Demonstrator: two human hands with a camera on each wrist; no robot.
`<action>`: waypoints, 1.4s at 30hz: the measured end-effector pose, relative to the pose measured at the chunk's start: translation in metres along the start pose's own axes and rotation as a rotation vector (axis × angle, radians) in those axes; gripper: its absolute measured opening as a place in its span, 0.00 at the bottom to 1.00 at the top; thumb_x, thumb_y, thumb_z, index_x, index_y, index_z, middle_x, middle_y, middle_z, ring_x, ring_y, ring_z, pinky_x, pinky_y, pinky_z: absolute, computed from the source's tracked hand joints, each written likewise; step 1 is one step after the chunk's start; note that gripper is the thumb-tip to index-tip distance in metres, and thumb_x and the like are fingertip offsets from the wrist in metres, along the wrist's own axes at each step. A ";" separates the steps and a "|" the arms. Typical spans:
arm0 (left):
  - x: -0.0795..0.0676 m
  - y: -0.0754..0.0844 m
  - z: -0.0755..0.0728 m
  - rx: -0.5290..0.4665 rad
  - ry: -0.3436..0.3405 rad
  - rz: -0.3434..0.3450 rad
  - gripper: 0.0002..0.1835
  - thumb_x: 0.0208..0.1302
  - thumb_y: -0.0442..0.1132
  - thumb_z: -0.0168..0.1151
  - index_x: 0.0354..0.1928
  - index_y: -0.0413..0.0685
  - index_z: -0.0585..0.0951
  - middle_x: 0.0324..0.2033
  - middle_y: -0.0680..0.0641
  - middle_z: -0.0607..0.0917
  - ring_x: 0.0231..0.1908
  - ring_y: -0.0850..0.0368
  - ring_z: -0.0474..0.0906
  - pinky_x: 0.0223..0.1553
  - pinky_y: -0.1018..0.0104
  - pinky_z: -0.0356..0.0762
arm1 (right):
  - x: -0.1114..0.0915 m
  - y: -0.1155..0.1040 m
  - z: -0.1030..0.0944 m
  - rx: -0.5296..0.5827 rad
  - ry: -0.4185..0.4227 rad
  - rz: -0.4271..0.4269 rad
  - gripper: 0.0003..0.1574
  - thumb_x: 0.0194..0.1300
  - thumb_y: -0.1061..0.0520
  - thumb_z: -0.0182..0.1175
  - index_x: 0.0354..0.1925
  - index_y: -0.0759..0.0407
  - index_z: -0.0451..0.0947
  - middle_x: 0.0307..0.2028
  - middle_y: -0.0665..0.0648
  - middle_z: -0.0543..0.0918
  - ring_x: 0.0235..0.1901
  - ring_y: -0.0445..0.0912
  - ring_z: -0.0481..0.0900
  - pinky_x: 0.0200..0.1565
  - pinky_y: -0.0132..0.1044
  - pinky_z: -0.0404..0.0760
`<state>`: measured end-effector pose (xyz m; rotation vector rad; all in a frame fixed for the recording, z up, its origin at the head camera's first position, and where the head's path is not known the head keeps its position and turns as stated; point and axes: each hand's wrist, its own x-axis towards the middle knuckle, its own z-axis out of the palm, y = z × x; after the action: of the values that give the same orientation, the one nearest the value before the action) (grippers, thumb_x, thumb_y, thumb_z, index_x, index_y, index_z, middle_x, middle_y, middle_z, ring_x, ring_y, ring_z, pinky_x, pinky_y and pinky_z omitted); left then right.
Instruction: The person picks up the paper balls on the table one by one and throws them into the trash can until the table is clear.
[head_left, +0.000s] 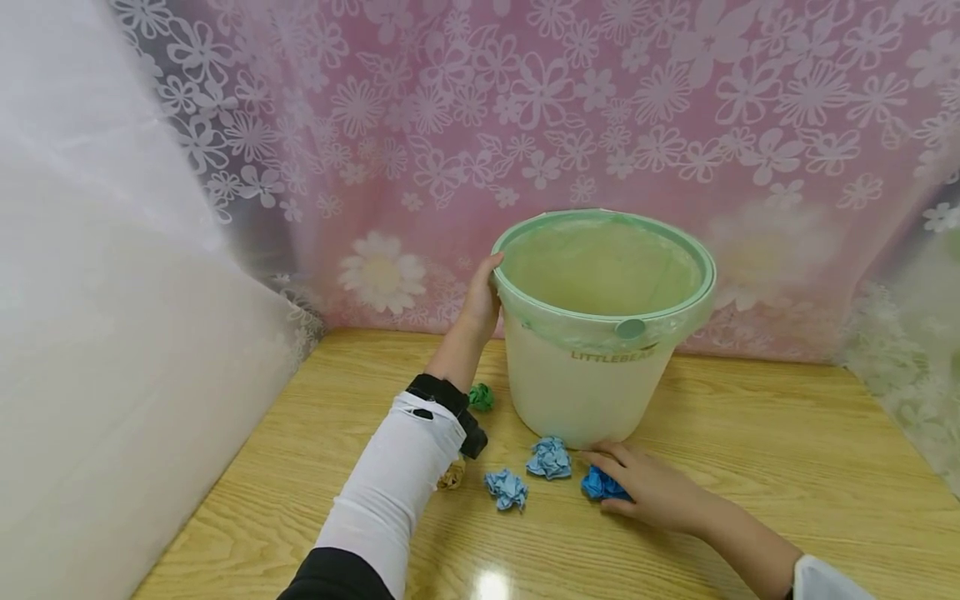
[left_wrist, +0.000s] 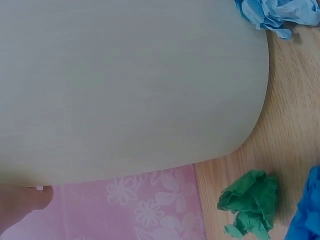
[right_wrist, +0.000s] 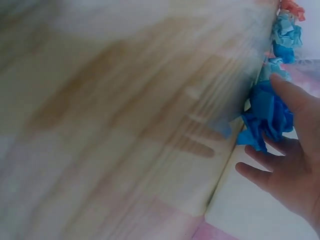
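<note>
A white trash bin (head_left: 585,383) with a green rim and a thin bag liner folded over it stands upright on the table. My left hand (head_left: 482,296) grips the bin's left side just below the rim, thumb at the edge; its other fingers are mostly hidden. In front of the bin, my right hand (head_left: 660,492) holds a dark blue crumpled paper ball (right_wrist: 270,112) between thumb and fingers, low at the tabletop. Two light blue paper balls, one nearer the bin (head_left: 550,458) and one closer to me (head_left: 507,489), lie left of that hand.
A green paper ball (head_left: 481,397) lies left of the bin. A yellowish paper ball (head_left: 452,475) is partly hidden by my left forearm. The right wrist view also shows an orange paper ball (right_wrist: 293,9). Behind the wooden table (head_left: 787,450) hangs a pink flowered curtain (head_left: 450,167).
</note>
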<state>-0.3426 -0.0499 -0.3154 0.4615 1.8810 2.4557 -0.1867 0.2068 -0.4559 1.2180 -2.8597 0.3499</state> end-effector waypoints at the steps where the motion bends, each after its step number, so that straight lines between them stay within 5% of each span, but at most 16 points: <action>1: 0.000 0.000 0.000 0.001 -0.002 0.002 0.20 0.71 0.56 0.36 0.31 0.54 0.71 0.55 0.33 0.67 0.68 0.44 0.58 0.72 0.45 0.41 | 0.000 0.000 0.001 -0.008 0.003 -0.001 0.39 0.65 0.40 0.60 0.68 0.55 0.65 0.61 0.59 0.70 0.60 0.57 0.72 0.55 0.56 0.74; 18: 0.002 0.000 0.001 0.004 -0.001 0.008 0.20 0.70 0.56 0.35 0.34 0.52 0.71 0.55 0.30 0.65 0.67 0.42 0.58 0.72 0.46 0.40 | 0.011 0.000 0.009 -0.085 -0.069 -0.043 0.31 0.64 0.34 0.58 0.56 0.51 0.72 0.52 0.56 0.73 0.51 0.53 0.75 0.50 0.49 0.78; 36: 0.001 0.001 -0.002 0.007 -0.025 0.004 0.22 0.72 0.58 0.35 0.29 0.52 0.69 0.57 0.32 0.65 0.70 0.47 0.55 0.72 0.45 0.38 | 0.011 -0.002 0.001 -0.004 -0.139 0.012 0.12 0.64 0.49 0.61 0.38 0.51 0.69 0.30 0.44 0.67 0.25 0.34 0.63 0.28 0.30 0.68; 42: 0.000 0.000 -0.001 0.017 -0.025 0.006 0.22 0.71 0.57 0.35 0.28 0.52 0.69 0.59 0.32 0.64 0.70 0.47 0.56 0.72 0.46 0.39 | 0.008 -0.001 -0.004 0.080 -0.247 0.053 0.08 0.65 0.52 0.57 0.33 0.52 0.68 0.26 0.44 0.64 0.23 0.34 0.61 0.27 0.29 0.64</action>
<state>-0.3433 -0.0510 -0.3158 0.4970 1.8954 2.4272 -0.1918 0.2006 -0.4509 1.2844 -3.1196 0.3405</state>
